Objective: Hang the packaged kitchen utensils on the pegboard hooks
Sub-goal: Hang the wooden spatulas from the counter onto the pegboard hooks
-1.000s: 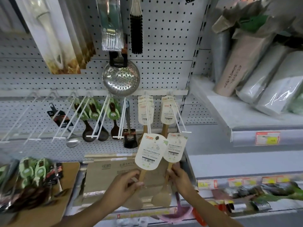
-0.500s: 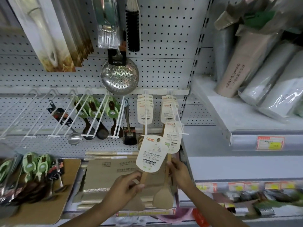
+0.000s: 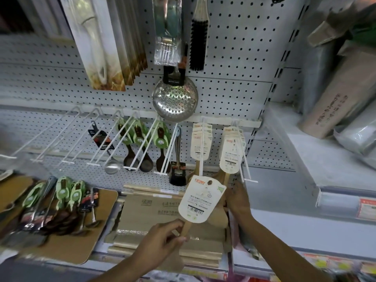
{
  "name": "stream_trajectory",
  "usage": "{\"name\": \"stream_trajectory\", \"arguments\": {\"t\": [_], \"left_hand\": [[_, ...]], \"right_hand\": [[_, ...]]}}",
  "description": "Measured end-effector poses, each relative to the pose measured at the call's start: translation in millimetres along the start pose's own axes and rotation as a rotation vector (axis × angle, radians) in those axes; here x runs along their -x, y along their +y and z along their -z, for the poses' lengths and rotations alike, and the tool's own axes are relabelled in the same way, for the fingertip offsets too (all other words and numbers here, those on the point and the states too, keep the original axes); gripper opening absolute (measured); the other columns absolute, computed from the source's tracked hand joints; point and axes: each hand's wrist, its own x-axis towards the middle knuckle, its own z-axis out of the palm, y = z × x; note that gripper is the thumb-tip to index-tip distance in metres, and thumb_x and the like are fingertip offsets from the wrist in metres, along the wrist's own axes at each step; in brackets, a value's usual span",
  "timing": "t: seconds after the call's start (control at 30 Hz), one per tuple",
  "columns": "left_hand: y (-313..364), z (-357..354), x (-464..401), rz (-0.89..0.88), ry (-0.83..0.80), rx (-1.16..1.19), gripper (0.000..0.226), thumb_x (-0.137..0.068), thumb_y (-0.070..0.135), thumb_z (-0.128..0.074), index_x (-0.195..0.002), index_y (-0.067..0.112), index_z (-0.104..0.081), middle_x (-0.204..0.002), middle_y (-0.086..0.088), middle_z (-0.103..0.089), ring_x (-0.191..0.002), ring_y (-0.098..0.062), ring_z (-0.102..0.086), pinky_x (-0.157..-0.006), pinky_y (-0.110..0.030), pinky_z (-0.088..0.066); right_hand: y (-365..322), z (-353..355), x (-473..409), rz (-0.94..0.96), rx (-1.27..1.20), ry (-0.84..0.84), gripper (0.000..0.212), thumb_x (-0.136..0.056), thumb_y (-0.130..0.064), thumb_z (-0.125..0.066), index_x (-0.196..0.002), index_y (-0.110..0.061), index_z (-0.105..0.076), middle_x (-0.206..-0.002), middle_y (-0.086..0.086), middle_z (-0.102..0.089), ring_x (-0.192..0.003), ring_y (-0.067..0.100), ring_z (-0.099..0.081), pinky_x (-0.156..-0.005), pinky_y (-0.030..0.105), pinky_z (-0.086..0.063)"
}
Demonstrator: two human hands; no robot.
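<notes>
While the left hand (image 3: 162, 237) pinches the wooden handle of a carded spatula (image 3: 200, 202) and holds it upright just below the pegboard hooks, the right hand (image 3: 237, 200) sits just right of that card with its fingers curled around the handle of a second spatula (image 3: 225, 178), whose card (image 3: 231, 157) already overlaps the stack hanging on the right-hand hook (image 3: 243, 159). Whether that second card's hole is fully threaded onto the wire cannot be told from here. To do this step well, I judge the right hand should slide its card back along the wire until it rests against the stack and hangs freely, and release only then. For the spatula in the left hand, the hang hole near the card's top edge needs to be lined up with the tip of a hook, probably the one directly above the card that carries the other stack of matching cards (image 3: 200, 143). Keeping the card square to the wire should help it slip on without bending. More packaged utensils (image 3: 67, 202) lie on a board well to the left of the held card, not yet hung.
</notes>
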Motion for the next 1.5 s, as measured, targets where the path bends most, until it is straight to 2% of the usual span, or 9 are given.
{"name": "stream_trajectory", "arguments": {"t": [0.1, 0.2, 0.33, 0.5, 0.63, 0.8, 1.3, 1.4, 1.5], "left_hand": [[-5, -2, 1, -0.003, 0.001, 0.008, 0.010, -0.091, 0.023, -0.067, -0.095, 0.033, -0.066, -0.093, 0.013, -0.075, -0.081, -0.009, -0.073, -0.079, -0.037, -0.061], [-15, -8, 3, 0.018, 0.008, 0.000, 0.008, -0.092, 0.025, -0.067, -0.094, 0.033, -0.065, -0.091, 0.012, -0.075, -0.077, -0.013, -0.072, -0.074, -0.036, -0.058], [-31, -21, 6, 0.080, 0.035, 0.053, 0.010, -0.091, 0.023, -0.066, -0.093, 0.032, -0.063, -0.088, 0.006, -0.073, -0.070, -0.030, -0.070, -0.065, -0.040, -0.056], [-42, -40, 3, 0.158, 0.076, 0.222, 0.015, -0.092, 0.014, -0.069, -0.102, 0.024, -0.067, -0.090, -0.011, -0.072, -0.072, -0.034, -0.072, -0.074, -0.050, -0.060], [-40, -47, -5, 0.167, 0.074, 0.305, 0.014, -0.091, 0.012, -0.070, -0.104, 0.017, -0.068, -0.088, -0.016, -0.068, -0.070, -0.032, -0.071, -0.074, -0.051, -0.061], [-36, -51, -13, 0.177, 0.080, 0.385, 0.012, -0.091, 0.009, -0.071, -0.102, 0.015, -0.069, -0.091, -0.023, -0.065, -0.070, -0.030, -0.071, -0.066, -0.038, -0.060], [-63, -54, -39, 0.304, 0.122, 0.149, 0.019, -0.085, 0.025, -0.072, -0.083, 0.006, -0.068, -0.071, 0.001, -0.062, -0.051, -0.017, -0.051, -0.056, -0.026, -0.041], [-66, -49, -60, 0.283, 0.141, 0.084, 0.034, -0.075, 0.042, -0.066, -0.083, 0.008, -0.069, -0.076, -0.005, -0.068, -0.057, -0.015, -0.059, -0.061, -0.029, -0.049], [-66, -43, -78, 0.282, 0.131, 0.029, 0.018, -0.078, 0.036, -0.065, -0.076, 0.019, -0.069, -0.072, 0.008, -0.066, -0.067, -0.010, -0.063, -0.069, -0.037, -0.054]], "right_hand": [[-24, 9, 36, 0.034, 0.072, -0.117, 0.040, -0.091, -0.016, -0.058, -0.130, -0.017, -0.047, -0.116, 0.007, -0.058, -0.101, 0.023, -0.060, -0.084, 0.030, -0.049], [-30, 8, 68, 0.069, -0.033, -0.436, 0.032, -0.093, 0.006, -0.052, -0.107, -0.020, -0.063, -0.106, 0.007, -0.053, -0.082, 0.002, -0.060, -0.067, 0.010, -0.046], [-13, -3, 98, 0.272, -0.111, -0.615, 0.046, -0.081, -0.008, -0.076, -0.120, -0.026, -0.061, -0.119, -0.002, -0.067, -0.105, 0.015, -0.065, -0.085, 0.033, -0.058], [-20, -18, 120, 0.204, -0.354, -0.526, 0.034, -0.090, -0.010, -0.068, -0.123, -0.014, -0.063, -0.118, -0.005, -0.071, -0.109, 0.013, -0.067, -0.092, 0.028, -0.055], [-31, -27, 122, 0.130, -0.474, -0.407, 0.023, -0.091, -0.011, -0.066, -0.114, -0.011, -0.069, -0.110, -0.001, -0.074, -0.098, 0.024, -0.072, -0.084, 0.043, -0.059], [-36, -31, 117, 0.095, -0.533, -0.328, 0.022, -0.092, -0.009, -0.064, -0.113, -0.009, -0.070, -0.105, 0.004, -0.076, -0.088, 0.024, -0.074, -0.070, 0.036, -0.061], [-57, -42, 75, 0.117, -0.474, -0.231, 0.015, -0.093, -0.017, -0.064, -0.107, -0.021, -0.072, -0.095, -0.003, -0.077, -0.082, 0.018, -0.074, -0.067, 0.036, -0.061], [-67, -43, 58, 0.126, -0.485, -0.228, 0.015, -0.094, -0.017, -0.063, -0.105, -0.025, -0.070, -0.092, -0.007, -0.077, -0.081, 0.016, -0.074, -0.067, 0.034, -0.061], [-75, -43, 40, 0.126, -0.455, -0.196, 0.016, -0.093, -0.017, -0.065, -0.106, -0.022, -0.072, -0.087, -0.007, -0.077, -0.080, 0.015, -0.074, -0.068, 0.035, -0.061]]}}
